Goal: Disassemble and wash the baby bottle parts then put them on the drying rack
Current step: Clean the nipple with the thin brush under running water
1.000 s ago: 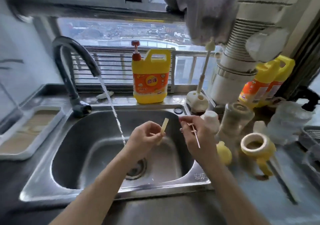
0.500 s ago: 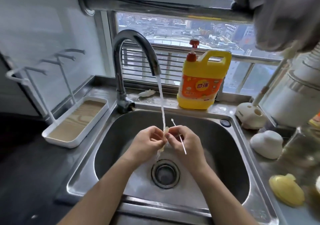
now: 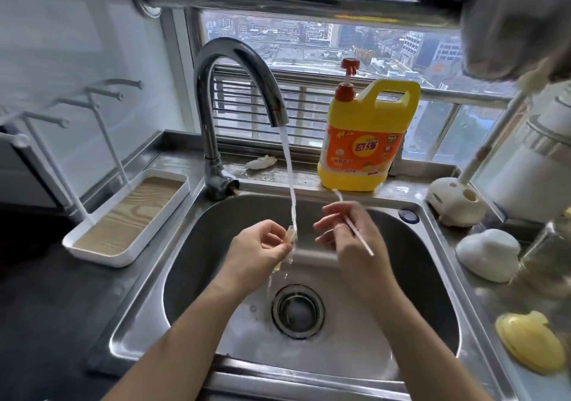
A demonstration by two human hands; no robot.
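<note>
step in hand: rinsing one small part. left hand (image 3: 258,247) over the sink (image 3: 200,264), grip narrow, pinching a short translucent tube (image 3: 290,240), probably the bottle's straw piece. the tube sits upright right in the water stream (image 3: 289,168) from the faucet (image 3: 241,60), and water runs off its lower end toward the drain (image 3: 298,311).

right hand (image 3: 349,240) just beside the stream, apart from the tube. its grip holds a thin white brush (image 3: 366,247), which slants up past the fingers. the fingers are blurred, so i cannot tell exactly how they lie.

other parts wait on the table to the right: a white piece (image 3: 488,255) and a yellow piece (image 3: 530,342). detergent jug (image 3: 364,144) on the ledge behind the sink. drying rack (image 3: 95,253) well off to the left, and nothing shows on its pegs.

judgement: the wash is early to midway. next move likely needs the brush tip lined up with the tube's open end and pushed through. narrow bore, wet and slippery, so a firm pinch is needed.
</note>
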